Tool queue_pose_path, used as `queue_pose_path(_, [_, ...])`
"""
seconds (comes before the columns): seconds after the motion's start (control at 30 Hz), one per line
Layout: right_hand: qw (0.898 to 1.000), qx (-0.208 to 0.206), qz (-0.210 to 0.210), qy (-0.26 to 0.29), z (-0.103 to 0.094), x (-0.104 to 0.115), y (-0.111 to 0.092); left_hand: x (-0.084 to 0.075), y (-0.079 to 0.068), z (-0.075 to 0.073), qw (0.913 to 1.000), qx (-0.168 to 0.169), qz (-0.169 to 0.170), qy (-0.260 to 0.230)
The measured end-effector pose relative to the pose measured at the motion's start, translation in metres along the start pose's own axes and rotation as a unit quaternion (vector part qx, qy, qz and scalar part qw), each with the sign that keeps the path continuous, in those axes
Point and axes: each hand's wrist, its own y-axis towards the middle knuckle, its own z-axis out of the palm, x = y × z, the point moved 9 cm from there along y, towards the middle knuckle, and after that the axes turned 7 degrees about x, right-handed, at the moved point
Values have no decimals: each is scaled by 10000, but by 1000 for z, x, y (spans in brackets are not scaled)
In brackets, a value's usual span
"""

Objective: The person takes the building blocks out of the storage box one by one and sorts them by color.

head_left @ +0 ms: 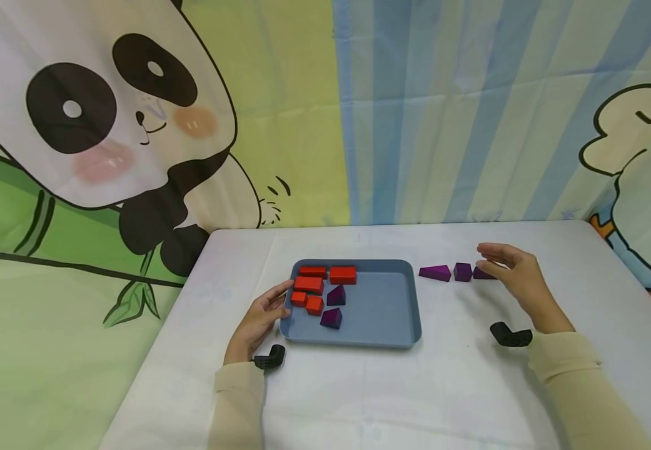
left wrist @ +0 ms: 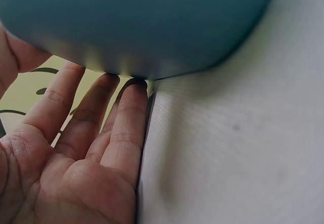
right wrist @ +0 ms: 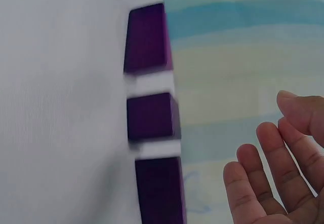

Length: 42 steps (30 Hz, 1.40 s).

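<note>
Evidently yr L hand [head_left: 259, 320] gripped the tray [head_left: 381, 309] at 9 o'clock, prob. for steadiness. Yr R hand [head_left: 519, 276], empty, hovered nr purple blocks [head_left: 463, 272] at tray's 2–3.

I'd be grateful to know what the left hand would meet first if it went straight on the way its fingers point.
The left hand would meet the blue-grey tray at once: its fingers appear to touch the left end. Beyond the rim, red blocks seem next.

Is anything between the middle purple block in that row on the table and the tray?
Yes: the tapered purple block lies directly between the middle purple block and the tray.
</note>
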Motion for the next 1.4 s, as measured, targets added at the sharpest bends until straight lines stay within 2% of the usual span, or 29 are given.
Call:
queue_pose_path(0.17, [9985,68,-276,467,23,22,0,0,-1,0,10000,12,18,7])
queue_pose_path(0.37, [9966,167,-440,677,52,48,-1,1,-1,1,10000,-6,-20,-2])
queue_pose_path(0.57, [9931,292,-595,972,81,64,2,0,-1,1,10000,-16,-43,-32])
queue_pose_path(0.8, [9877,476,-706,1315,114,74,6,-1,0,1,10000,15,1,-69])
queue_pose_path(1.07, [9833,690,-633,1558,149,82,7,-2,1,1,10000,29,5,-43])
queue_pose_path(1.4, [9803,1053,-797,1472,195,90,5,-1,1,0,10000,-9,5,-55])
